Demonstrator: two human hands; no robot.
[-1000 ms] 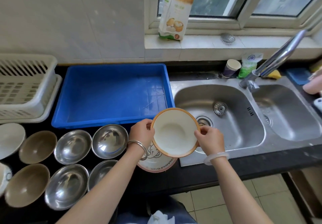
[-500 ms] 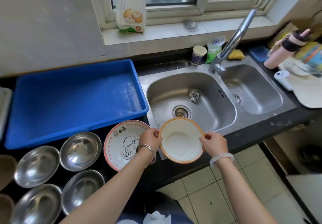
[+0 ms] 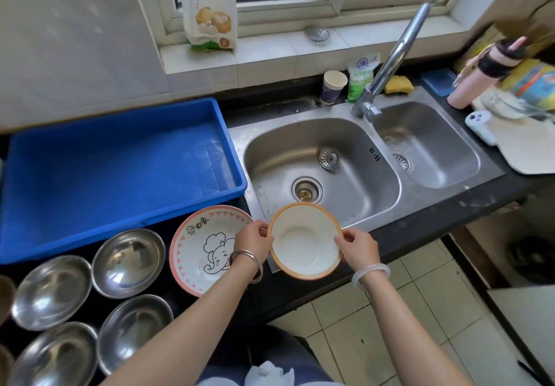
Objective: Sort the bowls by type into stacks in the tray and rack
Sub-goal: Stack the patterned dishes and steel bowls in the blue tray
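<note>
I hold a white bowl with an orange rim [image 3: 304, 240] over the counter's front edge, just in front of the sink. My left hand [image 3: 251, 240] pinches its left rim and my right hand [image 3: 359, 247] pinches its right rim. Left of it, a pink-rimmed bowl with an elephant drawing [image 3: 204, 247] sits on the black counter. Several steel bowls [image 3: 127, 258] lie at the lower left. The blue tray [image 3: 120, 175] behind them holds nothing. The rack is out of view.
A double steel sink [image 3: 324, 160] with a tall tap [image 3: 390, 58] lies to the right of the tray. A paper cup [image 3: 333, 87], a green pouch and a sponge stand behind it. A pink bottle [image 3: 477, 78] and clutter fill the right counter.
The view has swung right, so the rack and brown bowls have left the frame. The orange-rimmed bowl has come off the elephant bowl and sits nearer the counter's front edge, still held by both hands.
</note>
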